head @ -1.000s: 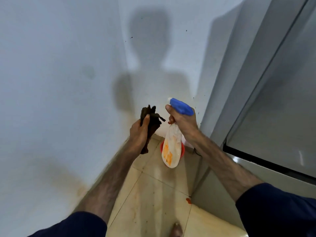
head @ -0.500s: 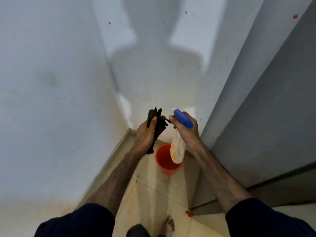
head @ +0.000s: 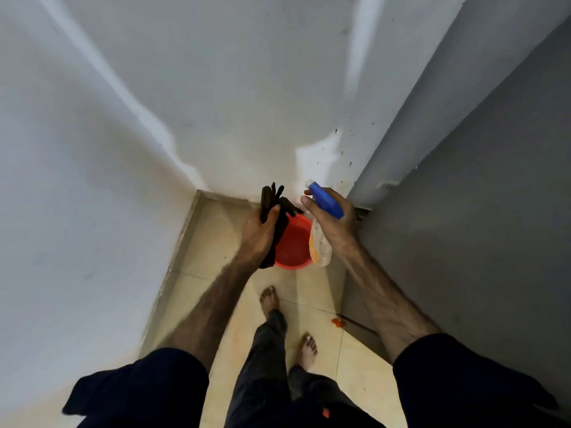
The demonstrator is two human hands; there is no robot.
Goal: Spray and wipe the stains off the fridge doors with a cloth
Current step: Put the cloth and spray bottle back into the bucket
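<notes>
Both hands full: left hand [head: 259, 233] grips cloth [head: 273, 208], right hand [head: 335, 217] spray bottle [head: 321, 230]

- Dim, soft light; bright streaks on wall [head: 216, 88].
- Wide-angle bend at edges.
- Slight motion blur overall.
- Fridge [head: 494, 211] side in grey shade.

Dark, limp woven cloth [head: 268, 208], matt and crumpled, bunched in the left hand [head: 258, 233]. Clear soft-plastic spray bottle [head: 319, 245] with orange-smeared body and glossy blue plastic trigger head, held in the right hand [head: 335, 220]. Round red plastic bucket [head: 293, 242], smooth with a slight sheen, below and between both hands. Beige glazed floor tiles [head: 216, 242], glossy, stained. White painted wall [head: 231, 103] ahead of the hands, matt, speckled. Grey fridge door [head: 494, 211] right of the right hand, smooth matt finish.
</notes>
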